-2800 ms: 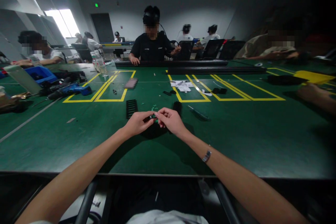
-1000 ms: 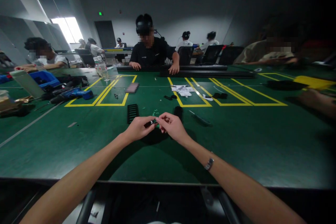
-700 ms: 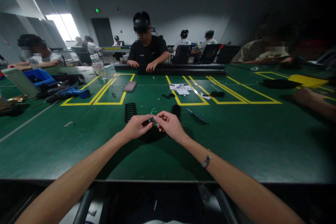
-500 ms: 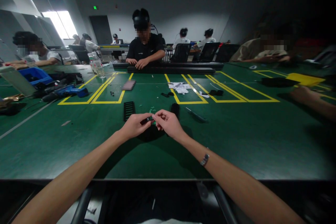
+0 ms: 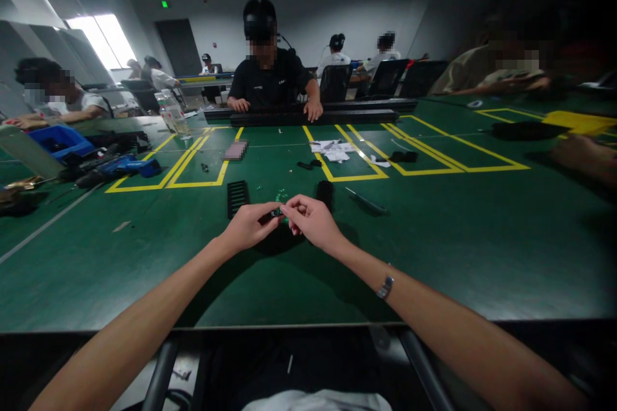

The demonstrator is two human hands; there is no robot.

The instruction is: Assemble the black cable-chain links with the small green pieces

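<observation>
My left hand [image 5: 247,228] is closed, pinching a small black part [image 5: 276,212] with a light patch on it between thumb and fingers. My right hand [image 5: 315,221] meets it from the other side, thumb and forefinger pressed together at the part's end; what lies in that pinch is hidden. Just beyond the fingers, small clear green pieces [image 5: 281,194] lie on the green table [image 5: 299,282]. A black slotted holder [image 5: 237,198] stands behind my left hand. Partly covered by my right hand is a dark block [image 5: 325,192]. Farther right lies a thin pen-like tool [image 5: 367,201].
White papers [image 5: 332,149] and small black pieces [image 5: 403,157] lie within yellow tape lines. Leftward are a blue power tool [image 5: 123,168], a blue bin [image 5: 60,140] and a clear bottle [image 5: 178,122]. Across the table, a person [image 5: 270,77] sits behind long black bars [image 5: 313,118].
The view has shifted slightly. My hands keep the same grip on the small part. The person opposite has moved their hands apart along the black bars.
</observation>
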